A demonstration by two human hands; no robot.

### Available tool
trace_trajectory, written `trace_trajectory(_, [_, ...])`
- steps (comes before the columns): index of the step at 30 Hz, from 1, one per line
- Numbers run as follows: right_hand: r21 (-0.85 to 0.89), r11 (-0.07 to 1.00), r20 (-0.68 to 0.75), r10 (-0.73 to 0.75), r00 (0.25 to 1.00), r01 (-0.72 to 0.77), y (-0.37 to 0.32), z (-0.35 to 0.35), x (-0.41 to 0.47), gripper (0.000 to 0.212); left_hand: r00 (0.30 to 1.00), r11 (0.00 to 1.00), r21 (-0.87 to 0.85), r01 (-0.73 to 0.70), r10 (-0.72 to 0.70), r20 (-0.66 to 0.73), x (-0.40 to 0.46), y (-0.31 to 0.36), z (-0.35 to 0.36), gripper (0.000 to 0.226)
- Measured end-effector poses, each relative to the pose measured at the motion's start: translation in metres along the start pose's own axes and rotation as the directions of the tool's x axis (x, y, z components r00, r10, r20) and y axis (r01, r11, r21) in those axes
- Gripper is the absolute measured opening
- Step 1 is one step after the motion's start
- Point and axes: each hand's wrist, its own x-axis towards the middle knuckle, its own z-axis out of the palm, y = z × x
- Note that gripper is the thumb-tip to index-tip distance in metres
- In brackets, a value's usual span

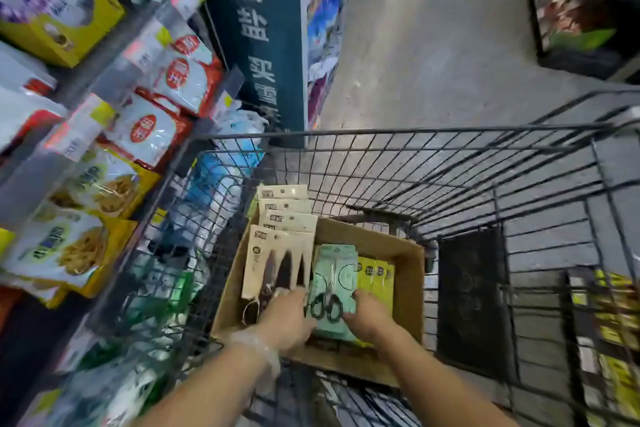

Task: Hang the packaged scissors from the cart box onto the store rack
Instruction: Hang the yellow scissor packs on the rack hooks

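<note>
Both hands reach down into the cardboard box (408,274) in the wire cart (450,163). The left hand (289,317) has its fingers curled at the left edge of the mint-green scissors pack (334,282), next to the lower ends of the cream packs; whether it pinches the green pack or only touches it is hidden by its own knuckles. A crumpled clear plastic glove or film (258,348) sits bunched round that wrist. The right hand (369,314) grips the green pack's right edge, thumb on the card face.

The green pack is a flat card under shiny film, with black loop-handled scissors showing through; its print is too blurred to read. Left of it stands a fanned row of cream scissors packs (277,253), each with a small dark logo block at the top corner and a hang hole, the writing illegible. Right of it lie yellow packs (375,279) with a row of round dark marks.

The box is plain brown corrugated board with open flaps. The cart is dark metal mesh. On the left, shelves (104,55) hold glossy bags (149,132) with red oval labels and noodle pictures. A teal sign panel (256,28) bears large white Chinese characters, among them 端 and 盐. The floor (450,28) is smooth grey.
</note>
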Motion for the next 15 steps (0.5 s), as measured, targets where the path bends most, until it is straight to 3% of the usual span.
trace_trajectory(3, [0.106, 0.992, 0.055, 0.070, 0.996, -0.075, 0.006, 0.016, 0.038, 0.058, 0.998, 0.997, -0.067, 0.030, -0.027, 0.052, 0.028, 0.000, 0.009, 0.053])
trace_trajectory(6, [0.237, 0.962, 0.023, 0.137, 0.990, -0.139, 0.007, 0.025, 0.069, 0.059, 0.994, 0.992, -0.101, 0.080, -0.072, 0.077, 0.052, 0.000, 0.016, 0.057])
trace_trajectory(9, [0.395, 0.898, -0.005, 0.211, 0.977, -0.192, 0.008, 0.033, 0.093, 0.043, 0.992, 0.989, -0.105, 0.101, -0.093, 0.086, 0.068, -0.001, 0.023, 0.052])
trace_trajectory(15, [0.496, 0.848, 0.014, 0.211, 0.977, -0.190, 0.026, 0.027, 0.092, 0.017, 0.983, 0.979, -0.139, 0.147, -0.130, 0.130, 0.075, -0.004, 0.030, 0.057])
